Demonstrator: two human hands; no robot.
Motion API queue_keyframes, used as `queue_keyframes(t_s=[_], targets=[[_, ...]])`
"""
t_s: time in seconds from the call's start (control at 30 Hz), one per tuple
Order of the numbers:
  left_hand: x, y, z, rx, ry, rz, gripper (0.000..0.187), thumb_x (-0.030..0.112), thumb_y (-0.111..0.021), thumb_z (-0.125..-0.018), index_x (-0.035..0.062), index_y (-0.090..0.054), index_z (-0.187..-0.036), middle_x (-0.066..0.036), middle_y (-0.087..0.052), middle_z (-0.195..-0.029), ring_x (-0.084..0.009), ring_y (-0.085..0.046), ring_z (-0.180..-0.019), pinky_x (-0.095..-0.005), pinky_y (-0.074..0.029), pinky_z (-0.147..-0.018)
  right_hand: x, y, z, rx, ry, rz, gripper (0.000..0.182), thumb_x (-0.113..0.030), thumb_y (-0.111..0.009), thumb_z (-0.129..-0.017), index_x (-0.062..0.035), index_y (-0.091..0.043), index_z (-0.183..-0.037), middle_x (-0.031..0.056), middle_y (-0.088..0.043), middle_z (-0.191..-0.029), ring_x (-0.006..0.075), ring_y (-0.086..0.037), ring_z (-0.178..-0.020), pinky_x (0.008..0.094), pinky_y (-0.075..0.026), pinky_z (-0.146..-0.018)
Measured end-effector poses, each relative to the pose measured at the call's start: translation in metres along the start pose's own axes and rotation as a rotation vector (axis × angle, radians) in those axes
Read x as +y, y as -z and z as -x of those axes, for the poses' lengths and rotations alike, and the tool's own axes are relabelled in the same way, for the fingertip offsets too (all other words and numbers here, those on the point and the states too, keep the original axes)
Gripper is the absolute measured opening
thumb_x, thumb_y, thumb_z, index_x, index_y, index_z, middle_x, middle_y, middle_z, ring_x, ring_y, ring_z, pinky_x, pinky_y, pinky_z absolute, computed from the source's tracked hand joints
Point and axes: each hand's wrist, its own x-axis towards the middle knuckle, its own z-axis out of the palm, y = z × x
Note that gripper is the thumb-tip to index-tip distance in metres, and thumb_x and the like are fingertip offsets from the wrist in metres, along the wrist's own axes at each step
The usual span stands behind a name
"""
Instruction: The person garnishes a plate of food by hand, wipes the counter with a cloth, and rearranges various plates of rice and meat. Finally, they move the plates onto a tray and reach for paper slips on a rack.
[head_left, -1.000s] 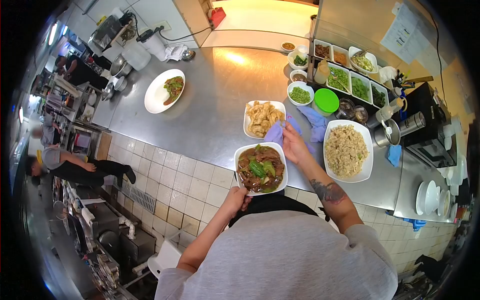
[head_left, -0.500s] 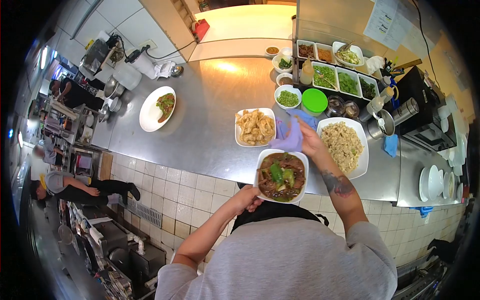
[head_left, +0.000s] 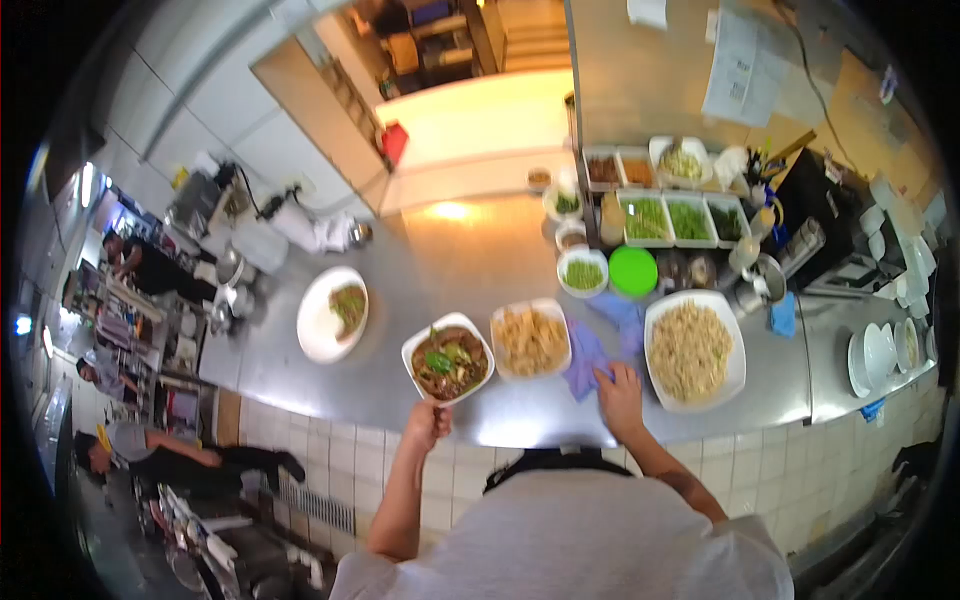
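Note:
My left hand (head_left: 428, 424) is closed on the near rim of a square white bowl (head_left: 404, 350) of dark braised meat with green pepper. The bowl is at the counter's front edge, left of a white dish of golden fried pieces (head_left: 530, 342). My right hand (head_left: 621, 400) is low over the counter, its fingers curled at the edge of a purple cloth (head_left: 585, 362). To the right of that hand stands a large white dish of fried rice (head_left: 690, 350).
A steel counter (head_left: 270, 375) carries an oval plate (head_left: 315, 325) with a small portion of food. Behind are a green-lidded tub (head_left: 633, 271), a bowl of chopped greens (head_left: 583, 272) and garnish trays (head_left: 690, 220). Stacked white bowls (head_left: 872, 360) stand right. Other people are at far left.
The bowl of braised meat has moved left and away from my body, to the counter edge. My right hand has lowered the purple cloth onto the counter. The camera view has shifted.

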Motion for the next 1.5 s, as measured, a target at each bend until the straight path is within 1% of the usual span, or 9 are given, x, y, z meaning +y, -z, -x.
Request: queue_keyframes(t_s=[0.27, 0.43, 0.6, 0.73, 0.93, 1.13, 1.2, 1.37, 1.5], targets=[[0.062, -0.021, -0.159, -0.099, -0.012, 0.145, 0.020, 0.022, -0.042, -0.082, 0.0101, -0.048, -0.068, 0.001, -0.041, -0.052, -0.0123, -0.037, -0.043, -0.0286, -0.033, -0.042, 0.009, -0.038, -0.062, 0.026, -0.127, 0.114, 0.031, -0.007, -0.053, -0.075, -0.0025, -0.056, -0.105, 0.0117, -0.054, -0.091, 0.0296, -0.054, -0.085, 0.0396, -0.045, -0.074], [0.074, -0.052, -0.211, -0.140, -0.081, 0.202, 0.018, 0.023, -0.042, -0.082, 0.0105, -0.048, -0.070, -0.001, -0.043, -0.055, -0.0134, -0.039, -0.047, -0.0302, -0.035, -0.045, -0.071, 0.041, -0.067, 0.163, -0.170, 0.153, 0.042, -0.006, -0.057, -0.072, 0.0000, -0.048, -0.113, 0.0172, -0.056, -0.097, 0.0349, -0.055, -0.089, 0.0413, -0.046, -0.076], [0.083, -0.090, -0.242, -0.126, 0.009, 0.238, 0.026, 0.030, -0.041, -0.089, 0.0116, -0.049, -0.073, -0.001, -0.045, -0.056, -0.0153, -0.043, -0.049, -0.0313, -0.039, -0.047, -0.053, -0.047, -0.024, -0.349, -0.721, -0.900, 0.039, 0.004, -0.047, -0.082, 0.0031, -0.040, -0.120, 0.0207, -0.057, -0.108, 0.0292, -0.062, -0.087, 0.0386, -0.054, -0.070], [0.105, -0.114, -0.238, -0.185, 0.020, -0.002, 0.038, 0.041, -0.040, -0.093, 0.0104, -0.051, -0.074, -0.002, -0.049, -0.058, -0.0154, -0.046, -0.050, -0.0310, -0.042, -0.049, -0.084, -0.049, -0.055, -0.260, -0.983, -1.523, 0.039, 0.007, -0.036, -0.085, 0.0014, -0.039, -0.123, 0.0204, -0.057, -0.112, 0.0261, -0.064, -0.086, 0.0334, -0.056, -0.073], [0.141, -0.108, -0.234, -0.252, -0.424, -0.572, 0.046, 0.041, -0.036, -0.096, 0.0063, -0.057, -0.072, -0.005, -0.056, -0.064, -0.0142, -0.051, -0.056, -0.0286, -0.041, -0.048, -0.102, -0.084, -0.090, -0.214, -0.916, -1.586, 0.034, -0.002, -0.037, -0.093, -0.0090, -0.034, -0.126, 0.0135, -0.056, -0.112, 0.0236, -0.064, -0.087, 0.0327, -0.055, -0.073], [0.150, -0.106, -0.140, 0.450, -1.203, -0.331, 0.039, 0.022, -0.043, -0.094, -0.0021, -0.051, -0.065, -0.009, -0.049, -0.059, -0.0226, -0.050, -0.058, -0.0361, -0.039, -0.054, -0.094, -0.119, -0.111, -0.349, -0.871, -1.474, 0.043, 0.004, -0.039, -0.087, -0.0073, -0.038, -0.128, 0.0156, -0.056, -0.115, 0.0219, -0.060, -0.098, 0.0314, -0.051, -0.078], [0.142, -0.112, -0.102, 0.462, -1.328, -0.366, 0.031, 0.015, -0.042, -0.091, -0.0036, -0.049, -0.068, -0.012, -0.047, -0.066, -0.0254, -0.048, -0.064, -0.0366, -0.038, -0.059, -0.103, -0.088, -0.115, -0.424, -0.899, -1.426, 0.043, 0.000, -0.041, -0.088, -0.0057, -0.035, -0.130, 0.0153, -0.055, -0.116, 0.0227, -0.059, -0.102, 0.0322, -0.049, -0.080], [0.066, -0.181, -0.020, 0.130, -1.425, -0.278, 0.009, 0.004, -0.041, -0.078, -0.0026, -0.046, -0.082, -0.017, -0.043, -0.086, -0.0315, -0.045, -0.081, -0.0407, -0.037, -0.075, -0.074, -0.029, -0.054, -0.509, -0.754, -1.496, 0.051, -0.005, -0.043, -0.089, -0.0022, -0.026, -0.137, 0.0150, -0.055, -0.116, 0.0238, -0.058, -0.104, 0.0339, -0.049, -0.085], [-0.023, -0.265, 0.029, -0.166, -1.414, -0.425, 0.029, 0.004, -0.053, -0.071, -0.0023, -0.043, -0.098, -0.022, -0.044, -0.105, -0.0372, -0.042, -0.103, -0.0438, -0.031, -0.095, -0.016, 0.048, 0.030, -0.545, -0.551, -1.546, 0.045, -0.001, -0.045, -0.087, 0.0015, -0.036, -0.132, 0.0171, -0.055, -0.119, 0.0249, -0.058, -0.105, 0.0380, -0.048, -0.088]])
